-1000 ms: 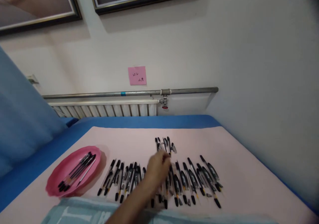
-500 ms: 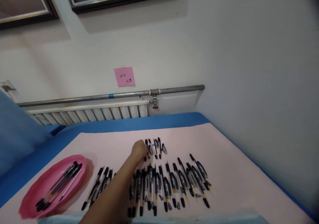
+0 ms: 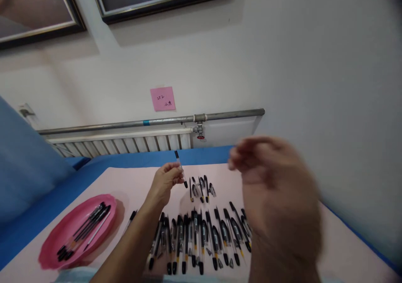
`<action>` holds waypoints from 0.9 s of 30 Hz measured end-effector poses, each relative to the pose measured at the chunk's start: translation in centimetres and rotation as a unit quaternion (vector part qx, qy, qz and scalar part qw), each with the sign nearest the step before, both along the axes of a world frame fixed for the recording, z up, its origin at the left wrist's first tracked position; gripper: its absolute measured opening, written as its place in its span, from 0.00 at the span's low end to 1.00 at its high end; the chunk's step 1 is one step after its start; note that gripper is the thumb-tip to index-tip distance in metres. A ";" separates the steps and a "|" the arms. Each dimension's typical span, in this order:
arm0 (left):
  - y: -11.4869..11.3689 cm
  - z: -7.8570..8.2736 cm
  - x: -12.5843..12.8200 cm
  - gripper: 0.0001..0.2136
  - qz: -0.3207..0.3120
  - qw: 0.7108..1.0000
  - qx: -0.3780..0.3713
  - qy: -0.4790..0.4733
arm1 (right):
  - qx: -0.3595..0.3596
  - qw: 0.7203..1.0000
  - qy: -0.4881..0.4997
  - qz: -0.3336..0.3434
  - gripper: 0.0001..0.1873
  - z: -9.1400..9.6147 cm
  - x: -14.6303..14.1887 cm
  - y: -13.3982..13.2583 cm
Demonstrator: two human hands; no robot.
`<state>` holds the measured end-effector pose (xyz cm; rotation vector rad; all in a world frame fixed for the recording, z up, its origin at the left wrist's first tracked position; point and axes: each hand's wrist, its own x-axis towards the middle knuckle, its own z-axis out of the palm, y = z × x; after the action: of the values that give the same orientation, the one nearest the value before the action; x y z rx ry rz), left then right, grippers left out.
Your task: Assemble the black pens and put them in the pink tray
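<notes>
My left hand (image 3: 166, 180) is closed around a clear pen barrel (image 3: 179, 159) with black ends, lifted upright above the pink surface. Just right of it lies a small group of pen parts (image 3: 202, 189), with refills, barrels and caps. My right hand (image 3: 276, 186) is raised in the right foreground, smeared by motion; its fingers look curled, but whether they hold anything does not show. Below both hands spreads a long row of pen parts (image 3: 201, 239): black caps, clear barrels, refills and small tips. My right forearm hides its right end.
At the left sits a pink oval dish (image 3: 47, 253) holding several pens and a white stick-like piece. A pink sheet (image 3: 132, 178) covers the blue table (image 3: 125, 160). Behind are a radiator (image 3: 150, 142), a pipe (image 3: 235, 115) and the wall.
My left hand has picked up a pen barrel from the small group and raised it. My right hand has come into view at the right.
</notes>
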<state>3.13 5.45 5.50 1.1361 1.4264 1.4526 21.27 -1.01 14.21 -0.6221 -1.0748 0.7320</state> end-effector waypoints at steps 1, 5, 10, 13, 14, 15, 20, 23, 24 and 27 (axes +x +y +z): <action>-0.8 1.3 0.4 0.12 -0.008 0.996 0.056 -0.062 | -0.034 0.994 -0.100 -0.012 0.11 -0.2 -0.8 0.7; -3.6 5.1 2.5 0.10 -0.055 0.981 0.174 -0.069 | -0.062 0.951 -0.302 -0.006 0.17 -1.4 -3.0 2.8; -4.3 5.7 4.2 0.09 -0.095 0.978 0.181 -0.047 | -0.045 0.941 -0.322 0.090 0.13 -2.1 -3.6 3.5; -3.4 4.0 3.9 0.11 -0.115 0.979 0.168 -0.002 | -0.066 0.942 -0.327 0.026 0.12 -2.5 -3.4 4.3; -2.8 3.2 3.5 0.11 -0.115 0.981 0.150 0.034 | -0.072 0.943 -0.323 -0.006 0.12 -2.7 -3.3 4.6; -2.1 2.1 3.1 0.10 -0.106 0.983 0.122 0.088 | -0.078 0.945 -0.316 -0.039 0.12 -2.8 -3.1 4.8; 1.8 -3.7 1.3 0.06 -0.043 0.892 -0.126 0.432 | -0.079 0.947 -0.300 -0.085 0.13 -2.5 -2.3 4.4; 3.3 -5.8 1.2 0.05 -0.048 0.865 -0.176 0.467 | -0.062 0.950 -0.298 -0.068 0.13 -2.0 -2.3 3.7; 3.6 -6.1 1.4 0.06 -0.051 0.860 -0.186 0.472 | -0.059 0.951 -0.295 -0.065 0.13 -1.8 -2.3 3.5; 4.1 -6.7 1.9 0.05 -0.057 0.852 -0.208 0.476 | -0.055 0.954 -0.287 -0.064 0.12 -1.6 -2.3 3.3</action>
<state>4.98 9.51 -1.18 1.6953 2.1328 0.3797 18.93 2.25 12.59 -1.0284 -1.5150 0.5078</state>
